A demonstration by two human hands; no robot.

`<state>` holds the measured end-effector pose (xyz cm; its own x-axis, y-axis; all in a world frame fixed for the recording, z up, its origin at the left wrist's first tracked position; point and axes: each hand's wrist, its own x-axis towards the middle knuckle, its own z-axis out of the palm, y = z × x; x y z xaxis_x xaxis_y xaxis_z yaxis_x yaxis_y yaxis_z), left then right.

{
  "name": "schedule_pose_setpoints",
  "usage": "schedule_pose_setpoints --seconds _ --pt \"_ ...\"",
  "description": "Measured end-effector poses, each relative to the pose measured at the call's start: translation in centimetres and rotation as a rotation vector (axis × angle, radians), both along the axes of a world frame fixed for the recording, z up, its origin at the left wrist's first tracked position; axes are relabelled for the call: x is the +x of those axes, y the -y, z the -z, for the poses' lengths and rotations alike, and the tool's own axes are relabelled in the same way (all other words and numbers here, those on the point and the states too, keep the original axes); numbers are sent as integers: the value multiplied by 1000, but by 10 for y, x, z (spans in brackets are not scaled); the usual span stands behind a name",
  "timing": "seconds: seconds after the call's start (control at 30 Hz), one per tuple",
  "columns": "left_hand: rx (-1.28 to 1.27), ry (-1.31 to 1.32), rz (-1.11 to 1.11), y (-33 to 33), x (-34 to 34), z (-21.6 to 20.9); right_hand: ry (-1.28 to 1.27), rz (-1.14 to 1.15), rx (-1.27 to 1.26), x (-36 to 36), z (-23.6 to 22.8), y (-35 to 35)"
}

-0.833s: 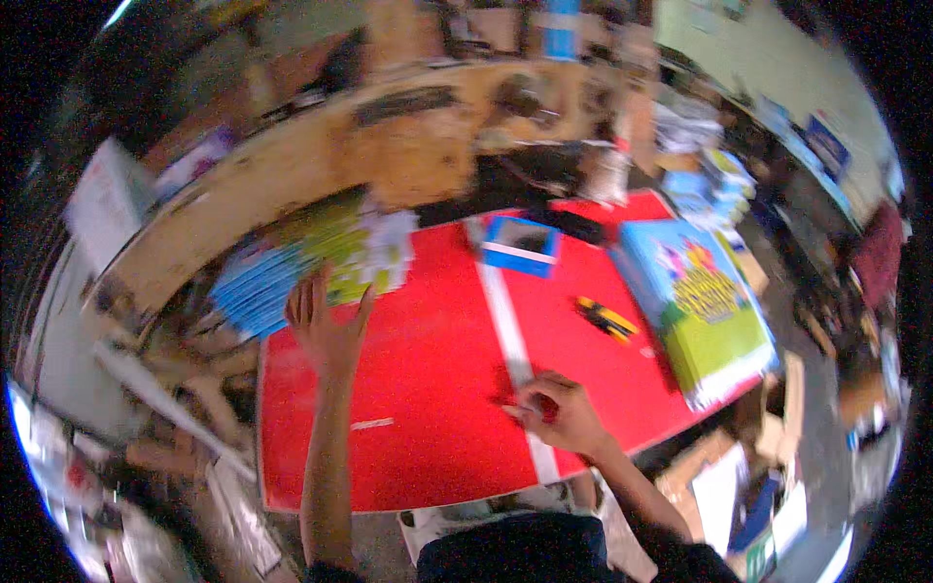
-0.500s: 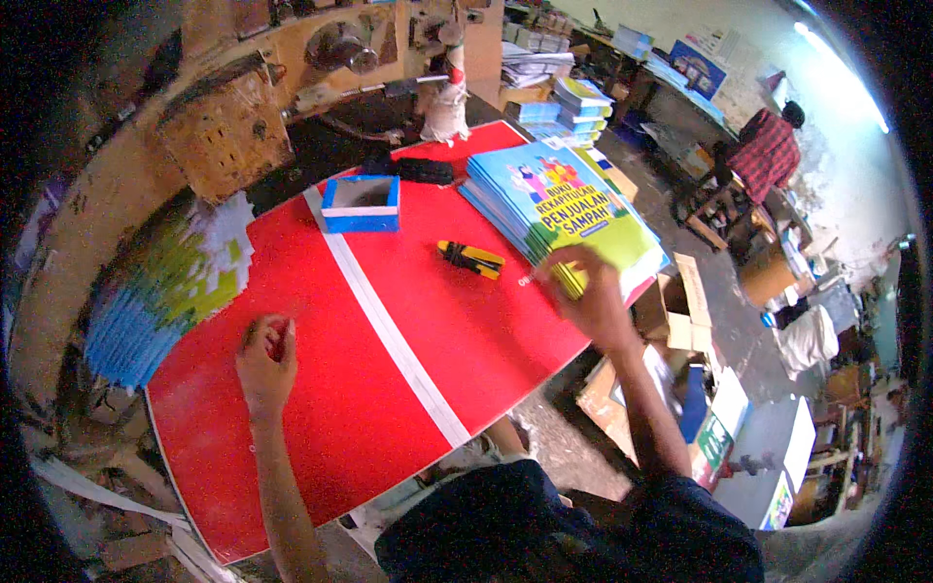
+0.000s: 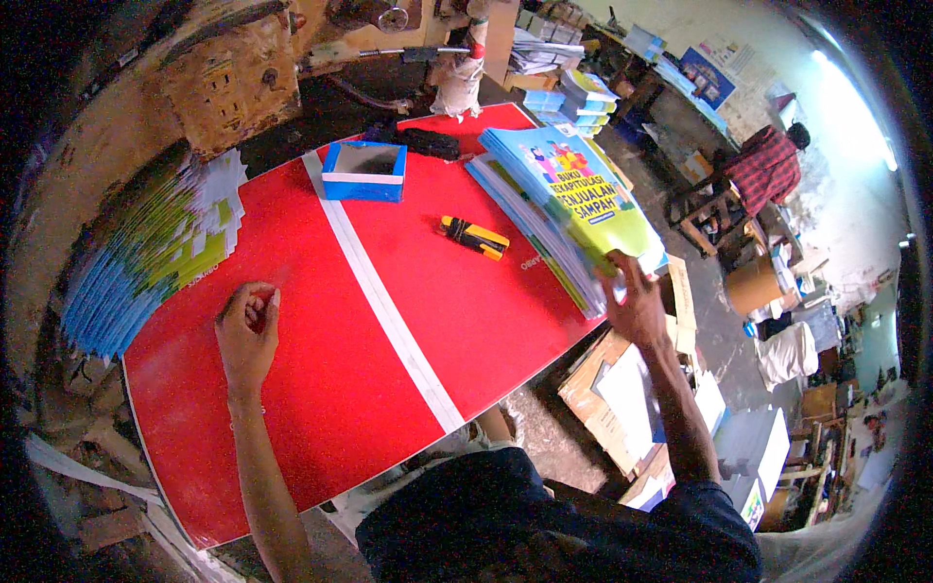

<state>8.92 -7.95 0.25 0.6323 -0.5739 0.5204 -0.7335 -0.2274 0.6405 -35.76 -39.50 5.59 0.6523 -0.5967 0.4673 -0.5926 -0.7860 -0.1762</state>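
At right on the red board [image 3: 321, 408], a booklet stack [image 3: 575, 209] runs far-left from the right hand [image 3: 637, 303], its bent fingers' grip unclear; the left hand [image 3: 247, 335], loosely curled, hovers well apart.

The broad red counter [image 3: 321, 418] looks smooth, with a sheen; the stacked blue-and-green paper booklets [image 3: 583, 185] have glossy-looking covers. The yellow-and-black oblong tool [image 3: 474, 236] seems plastic, and the square brown wooden block [image 3: 233, 92] (scuffed, pitted) looks rough.
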Motion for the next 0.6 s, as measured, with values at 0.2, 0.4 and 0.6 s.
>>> schedule_pose_setpoints --seconds 0.2,0.4,0.6 --pt "58 -34 -26 1 -5 -1 327 89 -138 15 -64 37" --pt "-341 -232 271 20 -104 10 428 279 -568 13 -149 7" --pt "-158 -1164 726 50 -258 -37 742 399 -605 -44 -206 -69"
